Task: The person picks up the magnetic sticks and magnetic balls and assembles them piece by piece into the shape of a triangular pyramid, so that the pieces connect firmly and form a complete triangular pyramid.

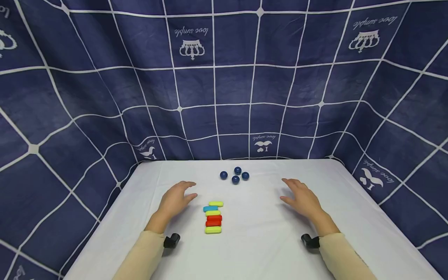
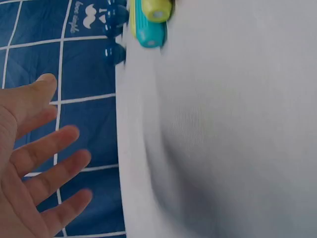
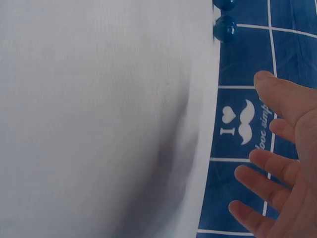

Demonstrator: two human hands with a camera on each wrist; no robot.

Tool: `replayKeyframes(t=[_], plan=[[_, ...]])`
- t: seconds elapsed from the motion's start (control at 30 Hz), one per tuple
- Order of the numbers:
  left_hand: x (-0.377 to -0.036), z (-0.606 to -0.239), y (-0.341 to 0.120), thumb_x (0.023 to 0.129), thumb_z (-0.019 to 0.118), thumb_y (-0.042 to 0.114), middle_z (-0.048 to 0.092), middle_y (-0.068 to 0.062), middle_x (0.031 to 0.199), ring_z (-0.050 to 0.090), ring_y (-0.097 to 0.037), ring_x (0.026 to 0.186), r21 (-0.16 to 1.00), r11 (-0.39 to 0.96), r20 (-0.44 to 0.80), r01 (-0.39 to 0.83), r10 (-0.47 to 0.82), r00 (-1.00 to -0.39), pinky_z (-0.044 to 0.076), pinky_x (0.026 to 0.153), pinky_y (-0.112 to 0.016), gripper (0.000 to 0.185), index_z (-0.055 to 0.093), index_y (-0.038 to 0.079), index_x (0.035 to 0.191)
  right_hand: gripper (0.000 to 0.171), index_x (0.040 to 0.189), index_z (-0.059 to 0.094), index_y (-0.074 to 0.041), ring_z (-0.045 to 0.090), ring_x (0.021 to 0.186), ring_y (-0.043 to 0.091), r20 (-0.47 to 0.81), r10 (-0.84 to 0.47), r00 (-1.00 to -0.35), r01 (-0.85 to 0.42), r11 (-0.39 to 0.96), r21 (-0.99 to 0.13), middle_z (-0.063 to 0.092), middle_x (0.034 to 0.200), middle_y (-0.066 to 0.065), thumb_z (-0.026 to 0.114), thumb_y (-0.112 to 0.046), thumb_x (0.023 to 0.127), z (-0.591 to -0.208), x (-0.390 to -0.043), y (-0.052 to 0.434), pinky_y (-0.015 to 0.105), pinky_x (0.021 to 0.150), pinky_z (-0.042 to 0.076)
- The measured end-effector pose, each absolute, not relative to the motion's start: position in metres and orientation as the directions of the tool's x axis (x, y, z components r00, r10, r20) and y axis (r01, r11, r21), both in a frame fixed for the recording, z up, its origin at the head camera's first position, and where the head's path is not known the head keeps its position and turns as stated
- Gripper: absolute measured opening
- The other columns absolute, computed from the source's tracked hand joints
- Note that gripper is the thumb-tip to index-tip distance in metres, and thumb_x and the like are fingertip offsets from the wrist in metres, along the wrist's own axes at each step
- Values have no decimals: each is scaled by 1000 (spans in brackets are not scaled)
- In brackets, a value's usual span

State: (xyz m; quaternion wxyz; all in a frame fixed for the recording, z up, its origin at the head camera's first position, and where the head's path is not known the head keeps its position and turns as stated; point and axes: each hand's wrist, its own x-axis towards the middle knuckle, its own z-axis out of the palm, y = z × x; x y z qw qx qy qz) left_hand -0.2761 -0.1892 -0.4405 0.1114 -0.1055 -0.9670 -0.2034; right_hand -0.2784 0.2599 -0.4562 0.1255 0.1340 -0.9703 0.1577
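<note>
A row of small oblong blocks [image 1: 213,216] lies in the middle of the white table [image 1: 252,249]: yellow-green, blue, yellow-green, two red, yellow-green. Behind it several dark blue balls [image 1: 235,175] sit in a cluster. My left hand [image 1: 176,201] hovers open just left of the blocks and holds nothing. To the right of them my right hand [image 1: 301,198] hovers open, palm down, also holding nothing. In the left wrist view the left hand's spread fingers [image 2: 47,173] show, with the blue block [image 2: 150,33] and a yellow-green block [image 2: 156,9] at the top. Spread fingers [image 3: 277,168] and a blue ball [image 3: 225,29] appear in the right wrist view.
A dark blue cloth [image 1: 224,77] with a white grid and printed logos hangs behind and round the sides of the table. Black wrist camera mounts [image 1: 171,240] sit on both cream sleeves.
</note>
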Motion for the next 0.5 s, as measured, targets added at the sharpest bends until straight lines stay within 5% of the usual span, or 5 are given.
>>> replayKeyframes(t=[0.2,0.5], plan=[[-285,-449,-167,87,77,20,74,-1,111,67,-18,94,526,812,171,254,191,-966,55,81,-38,30,73,15,117,63,147,47,-11,54,127,42,267,-203,-942,-293,884,-363,53,143,20,70,-33,92,-462,-282,251,62,96,47],[-299,-468,-145,87,76,13,74,0,96,62,-13,85,646,713,104,274,273,-956,53,82,-35,16,77,14,103,56,142,52,-9,63,109,32,277,-174,-945,-298,806,-511,62,130,17,71,-27,92,-477,-294,238,52,91,51]])
